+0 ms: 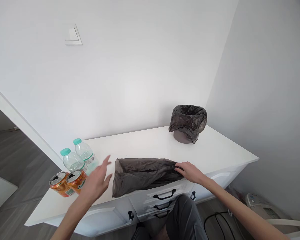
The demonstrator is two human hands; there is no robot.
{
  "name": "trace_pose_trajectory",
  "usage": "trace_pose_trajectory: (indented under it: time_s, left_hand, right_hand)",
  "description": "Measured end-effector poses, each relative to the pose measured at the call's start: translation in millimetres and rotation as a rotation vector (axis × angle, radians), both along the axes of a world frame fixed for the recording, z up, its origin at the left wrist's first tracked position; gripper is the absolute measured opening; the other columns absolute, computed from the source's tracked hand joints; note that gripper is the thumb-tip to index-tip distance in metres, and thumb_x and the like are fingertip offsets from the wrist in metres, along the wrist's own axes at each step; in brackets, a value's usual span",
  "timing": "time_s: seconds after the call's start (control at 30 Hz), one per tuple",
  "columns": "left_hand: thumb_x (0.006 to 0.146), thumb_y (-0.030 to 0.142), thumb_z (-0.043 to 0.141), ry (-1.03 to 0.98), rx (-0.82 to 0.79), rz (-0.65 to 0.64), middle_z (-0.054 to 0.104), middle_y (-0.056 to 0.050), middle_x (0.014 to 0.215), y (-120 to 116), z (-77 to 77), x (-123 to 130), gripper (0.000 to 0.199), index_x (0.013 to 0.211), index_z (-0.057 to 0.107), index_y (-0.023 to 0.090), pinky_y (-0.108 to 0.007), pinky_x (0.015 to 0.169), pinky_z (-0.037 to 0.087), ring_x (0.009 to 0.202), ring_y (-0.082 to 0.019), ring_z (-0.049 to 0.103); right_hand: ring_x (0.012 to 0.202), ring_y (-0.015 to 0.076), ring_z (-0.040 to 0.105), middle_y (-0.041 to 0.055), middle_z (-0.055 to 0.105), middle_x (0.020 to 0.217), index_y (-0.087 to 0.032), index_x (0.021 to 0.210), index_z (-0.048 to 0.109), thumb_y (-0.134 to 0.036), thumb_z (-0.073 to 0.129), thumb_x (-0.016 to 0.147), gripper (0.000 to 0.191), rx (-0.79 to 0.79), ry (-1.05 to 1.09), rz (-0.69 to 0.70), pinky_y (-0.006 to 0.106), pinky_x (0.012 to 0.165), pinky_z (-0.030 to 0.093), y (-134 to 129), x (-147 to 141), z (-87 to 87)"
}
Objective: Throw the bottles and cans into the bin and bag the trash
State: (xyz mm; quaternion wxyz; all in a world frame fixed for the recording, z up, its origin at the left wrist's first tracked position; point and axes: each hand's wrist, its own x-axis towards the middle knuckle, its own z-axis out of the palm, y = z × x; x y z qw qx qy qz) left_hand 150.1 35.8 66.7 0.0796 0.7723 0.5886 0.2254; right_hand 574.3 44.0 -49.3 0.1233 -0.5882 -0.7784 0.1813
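A black see-through garbage bag [145, 175] lies stretched along the front edge of the white cabinet top, its wide mouth toward the left. My right hand [188, 171] pinches the gathered right end of it. My left hand [97, 181] is in the air left of the bag's mouth, fingers apart and holding nothing. Just beyond that hand stand two orange drink cans [61, 185], opened at the top, the nearer one partly hidden by the hand. Behind them are two clear plastic bottles [73, 161] with turquoise caps.
A small bin [182, 136] lined with another black bag [188, 121] stands at the back right, near the wall. The white cabinet [130, 143] has drawers with black handles [165, 194] below its front edge. Cables [216, 215] and a grey appliance [261, 206] are on the floor at right.
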Motion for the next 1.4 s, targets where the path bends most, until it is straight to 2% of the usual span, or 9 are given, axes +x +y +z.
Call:
trace_pose_trajectory:
  time_s: [0.13,0.2,0.33,0.47,0.7,0.87,1.03,1.2,1.4]
  left_hand:
    - [0.096,0.011,0.037,0.12,0.481,-0.382,0.051,-0.005,0.156,-36.4,9.2,72.1,0.063,0.156,0.038,0.029,-0.053,0.123,0.035,0.15,-0.027,0.04]
    - [0.1,0.017,0.041,0.251,0.352,-0.692,0.048,-0.003,0.159,-43.7,-13.5,120.6,0.059,0.157,0.038,0.029,-0.05,0.126,0.032,0.153,-0.025,0.035]
    - [0.105,0.047,0.042,0.299,0.133,-0.612,0.042,-0.011,0.163,-7.6,-81.4,168.3,0.058,0.157,0.041,0.021,-0.058,0.125,0.03,0.154,-0.034,0.032]
    - [0.107,0.056,0.029,0.289,-0.048,-0.457,0.035,-0.009,0.167,45.5,-118.5,134.0,0.063,0.162,0.032,0.025,-0.056,0.117,0.04,0.152,-0.034,0.036]
    - [0.107,0.047,0.032,0.337,0.155,-0.302,0.045,-0.015,0.161,75.9,-120.8,46.9,0.057,0.154,0.047,0.018,-0.06,0.123,0.03,0.15,-0.034,0.041]
    - [0.107,0.036,0.035,0.289,0.253,-0.29,0.046,-0.014,0.16,47.1,-105.2,36.0,0.051,0.152,0.05,0.016,-0.057,0.123,0.034,0.153,-0.032,0.034]
    - [0.108,0.032,0.038,0.228,0.084,-0.617,0.037,-0.003,0.167,-14.5,-91.1,60.2,0.057,0.163,0.025,0.031,-0.048,0.125,0.035,0.156,-0.024,0.03]
    - [0.102,0.024,0.046,0.17,0.024,-0.781,0.066,-0.004,0.142,-43.1,-80.6,73.7,0.04,0.139,0.061,0.029,-0.05,0.126,0.034,0.141,-0.026,0.053]
    - [0.102,0.025,0.049,0.222,0.159,-0.61,0.068,-0.01,0.133,-75.2,-92.1,43.8,0.03,0.129,0.062,0.02,-0.049,0.121,0.044,0.138,-0.028,0.054]
  right_hand:
    - [0.096,0.0262,0.069,0.0078,0.076,0.097,-0.023,0.093,0.069,-0.036,0.044,0.104,0.03,-0.053,-0.051,-0.061,0.031,0.075,0.041,21.0,-12.4,-2.7]
    - [0.098,0.027,0.069,0.0099,0.076,0.1,-0.022,0.097,0.069,-0.034,0.046,0.103,0.026,-0.07,-0.069,-0.092,0.03,0.075,0.04,27.1,-15.6,-4.8]
    - [0.101,0.0272,0.068,0.0116,0.075,0.107,-0.021,0.111,0.065,-0.034,0.048,0.102,0.023,-0.085,-0.08,-0.144,0.031,0.077,0.04,26.8,-19.4,-2.9]
    - [0.097,0.0293,0.067,0.0126,0.073,0.102,-0.021,0.123,0.057,-0.056,0.043,0.103,0.043,-0.065,-0.052,-0.207,0.033,0.075,0.042,11.4,-16.5,1.2]
    - [0.103,0.0279,0.066,0.014,0.067,0.11,-0.02,0.088,0.066,-0.043,0.063,0.093,0.024,-0.072,-0.041,-0.211,0.031,0.078,0.045,-19.0,-1.8,8.0]
    - [0.069,0.022,0.07,0.0009,0.071,0.071,-0.024,0.1,0.061,-0.039,0.058,0.094,0.016,-0.326,0.378,-0.096,0.029,0.067,0.048,-62.7,-14.5,45.7]
    - [0.048,0.0178,0.068,-0.006,0.072,0.075,-0.034,0.152,0.029,-0.04,0.065,0.092,0.071,-0.463,0.799,-0.022,0.025,0.049,0.046,-96.5,-64.1,97.5]
    - [0.061,0.0172,0.073,0.0037,0.073,0.079,-0.021,0.101,0.067,-0.053,0.059,0.096,0.033,-0.598,0.997,0.049,0.022,0.048,0.048,-45.8,-139.4,110.4]
    - [0.079,0.0179,0.077,0.0134,0.075,0.104,-0.016,0.11,0.063,-0.047,0.066,0.096,0.034,-0.652,1.007,-0.193,0.023,0.058,0.059,41.1,-207.2,52.1]
